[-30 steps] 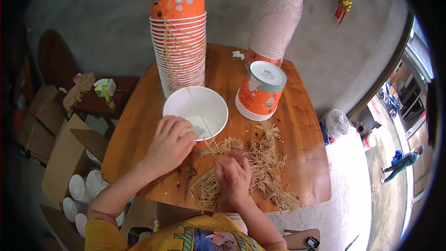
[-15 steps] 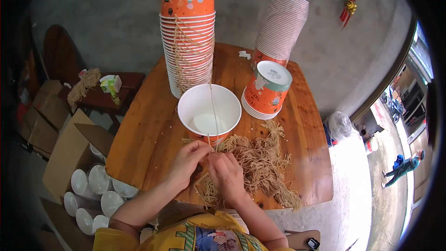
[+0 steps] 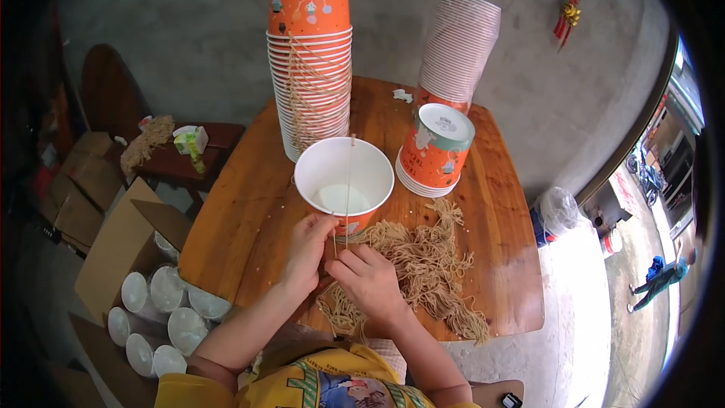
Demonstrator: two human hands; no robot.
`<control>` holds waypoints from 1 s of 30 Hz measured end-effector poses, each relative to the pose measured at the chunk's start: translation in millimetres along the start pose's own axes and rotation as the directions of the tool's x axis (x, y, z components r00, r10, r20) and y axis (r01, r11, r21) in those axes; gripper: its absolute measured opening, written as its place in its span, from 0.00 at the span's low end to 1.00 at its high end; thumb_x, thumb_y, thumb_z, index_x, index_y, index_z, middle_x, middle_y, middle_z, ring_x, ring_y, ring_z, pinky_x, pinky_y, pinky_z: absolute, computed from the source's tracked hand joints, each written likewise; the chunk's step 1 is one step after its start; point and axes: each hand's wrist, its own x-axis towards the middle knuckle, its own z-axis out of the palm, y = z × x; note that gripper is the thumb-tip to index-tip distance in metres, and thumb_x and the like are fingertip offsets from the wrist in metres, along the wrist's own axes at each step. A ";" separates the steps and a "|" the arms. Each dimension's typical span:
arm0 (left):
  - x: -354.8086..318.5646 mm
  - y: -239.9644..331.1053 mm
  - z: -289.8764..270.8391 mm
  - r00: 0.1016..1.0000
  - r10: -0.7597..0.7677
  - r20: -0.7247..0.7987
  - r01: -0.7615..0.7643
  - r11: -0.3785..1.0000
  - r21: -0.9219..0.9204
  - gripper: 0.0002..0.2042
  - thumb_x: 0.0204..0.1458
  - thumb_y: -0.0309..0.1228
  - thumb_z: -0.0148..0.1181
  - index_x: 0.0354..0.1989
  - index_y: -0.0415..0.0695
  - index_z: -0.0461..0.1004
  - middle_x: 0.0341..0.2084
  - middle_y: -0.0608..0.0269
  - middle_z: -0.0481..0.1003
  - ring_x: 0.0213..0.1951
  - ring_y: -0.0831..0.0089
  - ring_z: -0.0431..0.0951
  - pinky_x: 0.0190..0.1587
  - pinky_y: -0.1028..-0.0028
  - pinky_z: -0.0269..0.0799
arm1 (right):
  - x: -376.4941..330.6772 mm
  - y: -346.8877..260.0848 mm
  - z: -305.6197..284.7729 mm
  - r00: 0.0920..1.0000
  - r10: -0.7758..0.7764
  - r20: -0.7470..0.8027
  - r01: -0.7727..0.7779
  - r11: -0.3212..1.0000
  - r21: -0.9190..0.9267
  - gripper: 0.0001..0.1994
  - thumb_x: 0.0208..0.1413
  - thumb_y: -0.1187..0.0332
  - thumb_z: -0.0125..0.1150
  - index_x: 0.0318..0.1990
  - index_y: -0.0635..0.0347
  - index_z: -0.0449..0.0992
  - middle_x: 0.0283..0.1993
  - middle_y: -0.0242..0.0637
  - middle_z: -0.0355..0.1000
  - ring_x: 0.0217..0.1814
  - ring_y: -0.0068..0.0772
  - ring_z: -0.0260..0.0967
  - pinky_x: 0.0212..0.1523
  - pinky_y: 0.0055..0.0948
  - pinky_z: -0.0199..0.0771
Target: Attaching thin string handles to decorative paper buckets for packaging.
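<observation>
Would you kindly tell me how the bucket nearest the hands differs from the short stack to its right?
The bucket stands upright, mouth facing up; the short stack is upside down, base up. A cord strand runs across the bucket's mouth; none shows on the short stack. Both have orange sides and white rims.

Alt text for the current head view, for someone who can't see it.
A person's left hand and right hand pinch thin tan cord at the near side of a white-lined orange bucket on a wooden table. Loose tan cords lie by the right hand; a tall stack of upside-down buckets stands behind.
</observation>
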 end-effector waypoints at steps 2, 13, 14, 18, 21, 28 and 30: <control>5.0 3.9 -4.3 1.000 0.015 0.009 -0.015 0.999 0.044 0.06 0.53 0.29 0.58 0.26 0.43 0.71 0.24 0.71 0.69 0.29 0.83 0.66 0.34 0.79 0.62 | 0.0 0.7 -3.0 1.000 0.001 0.022 -0.001 1.000 -0.001 0.09 0.43 0.68 0.56 0.35 0.49 0.70 0.34 0.28 0.65 0.38 0.30 0.66 0.36 0.28 0.73; 7.8 18.8 -22.4 0.993 0.029 0.115 -0.060 0.958 0.282 0.09 0.58 0.34 0.56 0.34 0.40 0.72 0.30 0.68 0.72 0.35 0.81 0.69 0.42 0.79 0.65 | 18.2 26.9 -26.4 0.956 0.285 -0.069 -0.287 0.957 -0.031 0.20 0.48 0.68 0.66 0.51 0.53 0.71 0.38 0.34 0.71 0.39 0.39 0.70 0.34 0.35 0.75; 9.1 18.8 -26.3 0.990 0.042 0.134 -0.079 0.955 0.285 0.09 0.59 0.34 0.56 0.34 0.41 0.72 0.30 0.69 0.72 0.35 0.81 0.70 0.43 0.79 0.64 | 18.7 38.3 -23.3 0.954 0.291 -0.064 -0.296 0.953 -0.073 0.19 0.48 0.68 0.66 0.50 0.53 0.72 0.38 0.34 0.71 0.39 0.38 0.70 0.34 0.36 0.75; 36.6 11.8 -60.3 0.918 0.375 0.132 -0.396 0.840 0.371 0.05 0.56 0.24 0.54 0.40 0.44 0.70 0.36 0.71 0.71 0.41 0.80 0.68 0.48 0.78 0.64 | 46.6 63.3 -38.1 0.938 0.337 -0.083 -0.320 0.933 0.165 0.09 0.53 0.68 0.62 0.42 0.56 0.75 0.33 0.37 0.71 0.36 0.36 0.72 0.32 0.31 0.73; 59.7 48.0 -81.7 0.683 0.596 0.422 -0.731 0.547 0.408 0.21 0.49 0.16 0.50 0.54 0.42 0.66 0.55 0.57 0.64 0.58 0.66 0.65 0.58 0.72 0.63 | 77.1 91.9 -58.2 0.794 0.590 0.147 -0.475 0.451 0.756 0.08 0.58 0.64 0.61 0.38 0.58 0.75 0.28 0.25 0.72 0.26 0.19 0.66 0.27 0.21 0.65; 69.1 176.0 -24.1 0.616 0.294 0.731 -0.706 0.618 0.346 0.52 0.35 0.36 0.78 0.69 0.41 0.50 0.67 0.52 0.52 0.69 0.57 0.51 0.70 0.62 0.46 | 168.0 126.0 -109.8 0.742 0.507 0.440 -0.334 -0.290 0.897 0.14 0.60 0.64 0.58 0.24 0.50 0.62 0.19 0.17 0.54 0.18 0.11 0.47 0.18 0.16 0.49; 86.6 198.8 -13.5 0.595 0.361 0.718 -0.750 0.571 0.334 0.55 0.34 0.35 0.78 0.70 0.42 0.45 0.68 0.53 0.50 0.69 0.58 0.50 0.70 0.61 0.45 | 188.6 138.7 -101.9 0.687 0.560 0.463 -0.294 -0.368 0.882 0.15 0.61 0.64 0.56 0.22 0.49 0.61 0.17 0.17 0.52 0.17 0.12 0.46 0.17 0.16 0.48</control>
